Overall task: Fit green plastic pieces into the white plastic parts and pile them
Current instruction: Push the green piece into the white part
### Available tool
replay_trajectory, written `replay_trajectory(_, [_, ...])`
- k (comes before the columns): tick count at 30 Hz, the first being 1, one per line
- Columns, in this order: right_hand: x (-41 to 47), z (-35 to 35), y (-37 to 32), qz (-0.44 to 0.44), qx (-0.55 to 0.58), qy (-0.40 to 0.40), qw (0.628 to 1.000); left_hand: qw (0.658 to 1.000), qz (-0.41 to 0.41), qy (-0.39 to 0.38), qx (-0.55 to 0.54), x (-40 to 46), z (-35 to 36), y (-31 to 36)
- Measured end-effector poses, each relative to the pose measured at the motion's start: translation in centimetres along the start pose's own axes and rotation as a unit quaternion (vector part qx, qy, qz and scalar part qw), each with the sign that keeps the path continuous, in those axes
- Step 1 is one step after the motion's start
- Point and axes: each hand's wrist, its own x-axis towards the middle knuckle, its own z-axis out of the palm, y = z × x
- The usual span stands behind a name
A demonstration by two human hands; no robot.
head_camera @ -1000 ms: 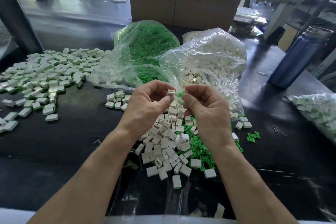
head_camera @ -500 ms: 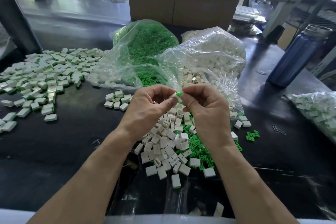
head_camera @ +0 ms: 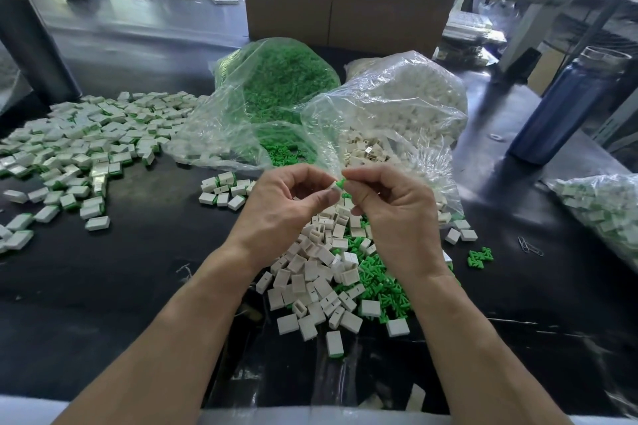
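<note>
My left hand [head_camera: 286, 207] pinches a small white plastic part [head_camera: 334, 186] between thumb and fingers. My right hand [head_camera: 393, 214] pinches a green plastic piece [head_camera: 340, 183] and holds it against that white part; the two hands meet fingertip to fingertip above the table. Below them lies a loose heap of white parts [head_camera: 321, 272] mixed with green pieces [head_camera: 376, 272]. A spread-out pile of assembled white-and-green parts [head_camera: 86, 148] covers the table's left side. A small cluster of assembled parts [head_camera: 224, 191] lies just left of my left hand.
A clear bag of green pieces [head_camera: 276, 86] and a clear bag of white parts [head_camera: 404, 107] stand behind my hands. A blue bottle [head_camera: 566, 107] stands at the right, another bag of parts [head_camera: 600, 210] at the right edge, and a cardboard box [head_camera: 345, 7] at the back.
My hands have closed together. The white part and the green piece, apart a second ago, now touch at my fingertips. The hands stay over the same heap.
</note>
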Motion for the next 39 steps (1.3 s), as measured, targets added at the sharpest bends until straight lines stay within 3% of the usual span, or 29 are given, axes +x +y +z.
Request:
replay_trajectory(14, [0.0,0.3,0.0,0.008,0.009,0.026,1.000,0.996,-0.024,0.029,-0.083,-0.2,1.4,0.1])
replay_trajectory(27, [0.3,0.2,0.3,-0.005,-0.080,-0.020,0.997,0.998,-0.047,0.025,-0.023,-0.4,1.0,0.2])
replay_trajectory(39, [-0.5,2.0,-0.3,0.037,0.035,0.070,0.996,0.993,-0.048,0.078,-0.075,-0.6,1.7,0.5])
